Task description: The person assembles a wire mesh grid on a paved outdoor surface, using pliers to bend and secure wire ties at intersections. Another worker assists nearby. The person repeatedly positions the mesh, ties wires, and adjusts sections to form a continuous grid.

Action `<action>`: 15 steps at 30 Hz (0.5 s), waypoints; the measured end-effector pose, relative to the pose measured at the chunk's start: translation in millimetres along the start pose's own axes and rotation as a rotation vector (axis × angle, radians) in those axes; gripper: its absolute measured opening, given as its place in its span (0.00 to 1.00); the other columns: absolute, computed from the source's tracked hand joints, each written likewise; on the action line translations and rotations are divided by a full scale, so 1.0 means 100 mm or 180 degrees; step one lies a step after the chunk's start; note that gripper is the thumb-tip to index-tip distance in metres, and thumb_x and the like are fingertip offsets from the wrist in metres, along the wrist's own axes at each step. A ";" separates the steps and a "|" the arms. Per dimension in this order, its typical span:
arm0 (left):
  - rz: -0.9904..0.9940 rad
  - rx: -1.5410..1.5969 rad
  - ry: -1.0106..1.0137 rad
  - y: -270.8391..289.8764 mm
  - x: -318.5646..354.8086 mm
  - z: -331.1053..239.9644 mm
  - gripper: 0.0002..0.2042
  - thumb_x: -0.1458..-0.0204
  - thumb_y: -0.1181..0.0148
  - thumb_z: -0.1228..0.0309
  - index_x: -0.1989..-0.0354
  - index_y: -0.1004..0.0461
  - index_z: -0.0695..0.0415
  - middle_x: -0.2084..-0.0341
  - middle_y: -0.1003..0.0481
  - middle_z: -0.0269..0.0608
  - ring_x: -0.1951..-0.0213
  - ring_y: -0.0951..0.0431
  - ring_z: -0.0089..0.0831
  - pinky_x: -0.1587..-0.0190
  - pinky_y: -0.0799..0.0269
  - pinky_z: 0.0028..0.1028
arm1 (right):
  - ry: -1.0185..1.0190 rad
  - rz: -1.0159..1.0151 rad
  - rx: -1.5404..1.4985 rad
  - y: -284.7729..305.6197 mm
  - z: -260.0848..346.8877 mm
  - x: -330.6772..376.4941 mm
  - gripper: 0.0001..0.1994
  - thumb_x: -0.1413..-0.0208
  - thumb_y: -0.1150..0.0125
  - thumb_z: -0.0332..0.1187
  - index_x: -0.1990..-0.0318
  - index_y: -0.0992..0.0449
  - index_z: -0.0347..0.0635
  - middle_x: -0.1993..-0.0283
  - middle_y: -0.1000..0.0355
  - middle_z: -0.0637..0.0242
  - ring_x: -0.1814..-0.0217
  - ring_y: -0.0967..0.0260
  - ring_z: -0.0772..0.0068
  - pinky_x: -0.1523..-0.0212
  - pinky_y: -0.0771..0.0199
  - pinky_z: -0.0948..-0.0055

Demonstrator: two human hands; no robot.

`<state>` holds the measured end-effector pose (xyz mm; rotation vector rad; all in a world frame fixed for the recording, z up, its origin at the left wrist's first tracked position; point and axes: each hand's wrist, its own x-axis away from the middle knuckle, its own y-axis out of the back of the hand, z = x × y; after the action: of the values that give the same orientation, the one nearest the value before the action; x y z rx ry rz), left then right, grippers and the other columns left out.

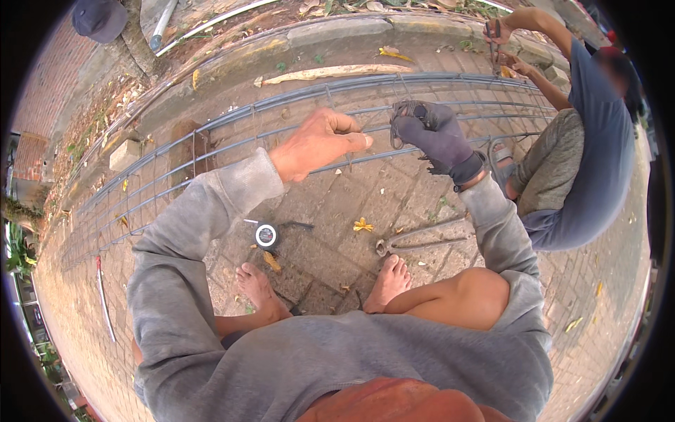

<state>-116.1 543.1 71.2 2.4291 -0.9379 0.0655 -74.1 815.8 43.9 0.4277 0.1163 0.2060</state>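
Note:
Over a long cage of grey steel rods point(232, 143), I hold both hands raised. My left hand point(316, 143) is bare, its thumb and forefinger brought together; whatever lies between them is too small to make out. A dark, worn glove covers my right hand point(437, 137), whose fingers are closed. Thin dark wire point(398, 132) seems to loop out at its fingertips, against the rods. On the paving below sits a round tape measure point(266, 235), between my bare feet and the cage. Rusty long-handled pincers point(429, 239) lie in front of my right foot.
A co-worker point(590, 148) crouches at the right, hands at the cage's far end with a pincer-like tool point(496, 42). A red-handled tool point(103, 299) lies at the left. Beyond the cage are a wood strip point(337, 73), a kerb point(337, 32) and a block point(125, 155).

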 end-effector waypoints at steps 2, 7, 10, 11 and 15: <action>-0.0027 -0.0330 -0.0112 0.15 0.07 0.00 0.15 0.39 0.33 0.62 0.66 0.16 0.63 0.77 0.26 0.32 0.76 0.33 0.21 0.73 0.38 0.29 | 0.1101 -0.0370 0.2666 0.00 -0.02 0.02 0.03 0.40 0.37 0.30 0.64 0.19 0.44 0.52 0.23 0.53 0.50 0.26 0.55 0.42 0.32 0.59; 0.0576 -0.0777 -0.0066 0.47 0.24 -0.02 0.17 0.39 0.32 0.58 0.70 0.15 0.62 0.84 0.31 0.30 0.78 0.37 0.20 0.74 0.41 0.32 | 0.1340 0.0071 0.2979 -0.10 -0.01 0.14 0.12 0.43 0.33 0.33 0.51 0.18 0.46 0.45 0.26 0.49 0.41 0.30 0.48 0.34 0.38 0.50; 0.0760 -0.0750 0.0165 0.44 0.33 -0.06 0.18 0.38 0.33 0.57 0.68 0.15 0.62 0.85 0.31 0.29 0.78 0.37 0.19 0.74 0.42 0.32 | 0.1000 -0.0038 0.1717 -0.19 0.09 0.31 0.22 0.41 0.32 0.36 0.39 0.21 0.45 0.46 0.25 0.50 0.40 0.29 0.53 0.36 0.34 0.54; 0.0802 -0.0641 0.0294 0.41 0.36 -0.07 0.18 0.38 0.33 0.57 0.68 0.15 0.63 0.85 0.31 0.29 0.78 0.37 0.19 0.74 0.42 0.31 | 0.0881 -0.0177 0.1230 -0.25 0.13 0.37 0.23 0.40 0.33 0.37 0.38 0.22 0.43 0.49 0.23 0.51 0.42 0.28 0.55 0.38 0.31 0.57; 0.0724 -0.0338 0.0276 0.29 0.43 -0.08 0.18 0.38 0.33 0.57 0.64 0.16 0.63 0.83 0.30 0.28 0.76 0.36 0.19 0.72 0.38 0.31 | -0.0215 0.0029 -0.1208 -0.56 0.24 0.58 0.22 0.36 0.35 0.37 0.38 0.22 0.37 0.56 0.20 0.60 0.53 0.24 0.71 0.51 0.24 0.69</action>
<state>-100.6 502.7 100.8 2.1965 -1.1441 0.1959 -4.6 769.4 38.1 0.0572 0.0076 0.2169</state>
